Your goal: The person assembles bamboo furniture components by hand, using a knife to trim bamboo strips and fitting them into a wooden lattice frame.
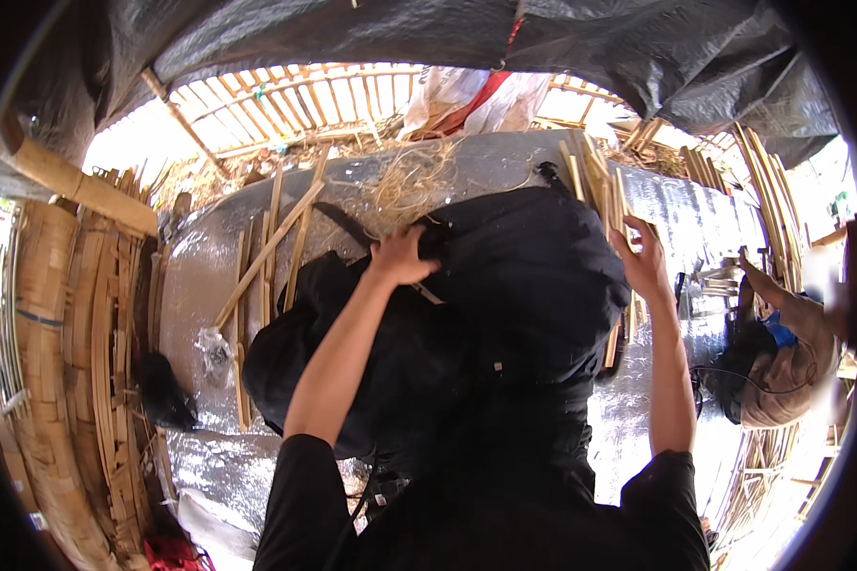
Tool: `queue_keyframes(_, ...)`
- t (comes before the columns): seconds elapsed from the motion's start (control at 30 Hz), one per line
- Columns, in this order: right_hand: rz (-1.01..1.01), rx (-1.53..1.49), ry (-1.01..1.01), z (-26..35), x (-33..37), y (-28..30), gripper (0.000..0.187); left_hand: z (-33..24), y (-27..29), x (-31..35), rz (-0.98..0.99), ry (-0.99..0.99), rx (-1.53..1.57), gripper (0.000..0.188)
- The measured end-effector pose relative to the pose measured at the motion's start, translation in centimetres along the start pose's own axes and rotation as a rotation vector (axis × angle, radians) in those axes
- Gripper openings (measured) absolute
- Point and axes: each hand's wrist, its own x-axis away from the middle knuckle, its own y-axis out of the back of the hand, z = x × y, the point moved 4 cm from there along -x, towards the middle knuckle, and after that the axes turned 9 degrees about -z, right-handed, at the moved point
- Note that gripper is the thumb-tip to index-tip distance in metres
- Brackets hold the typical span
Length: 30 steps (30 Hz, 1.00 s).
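My left hand (405,259) is over my lap with its thumb out and fingers apart. Close beside it is a dark, curved blade (345,225), which runs up to the fingers. A short pale piece (429,294) shows on the other side of the hand; whether it belongs to the blade is hidden. At my right knee, my right hand (644,259) is raised with curved, parted fingers, holding nothing that I can see. Thin bamboo strips (595,176) lie just beyond and beside that knee. My black trousers cover the middle of the view.
More bamboo strips (269,252) lie on the shiny grey sheet (195,285) at left. Tangled pale shavings (414,181) lie ahead. Bamboo stacks (52,314) line the left side. At right another person (790,362) sits near upright strips (776,205). A dark tarp (352,33) hangs overhead.
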Motion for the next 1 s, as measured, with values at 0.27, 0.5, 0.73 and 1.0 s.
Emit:
queue_keyframes(0.27, 0.068, 0.020, -0.009, -3.4, -3.1, -3.4, 0.051, -4.6, -4.0, 4.2, 0.392, -0.013, -0.180, 0.083)
queue_keyframes(0.5, 0.281, 0.149, -0.157, -14.7, -8.6, -12.5, 0.056, -2.5, -5.3, 5.3, 0.425, 0.079, -0.089, 0.082)
queue_keyframes(0.73, 0.321, 0.483, -0.172, -16.1, -8.3, -17.6, 0.042, -1.4, -3.0, 6.4, 0.200, 0.124, 0.368, 0.058)
queue_keyframes(1.0, 0.265, 0.342, -0.319, -19.2, -9.2, -17.4, 0.037, -0.3, 0.7, 6.7, 0.096, 0.166, 0.447, 0.051)
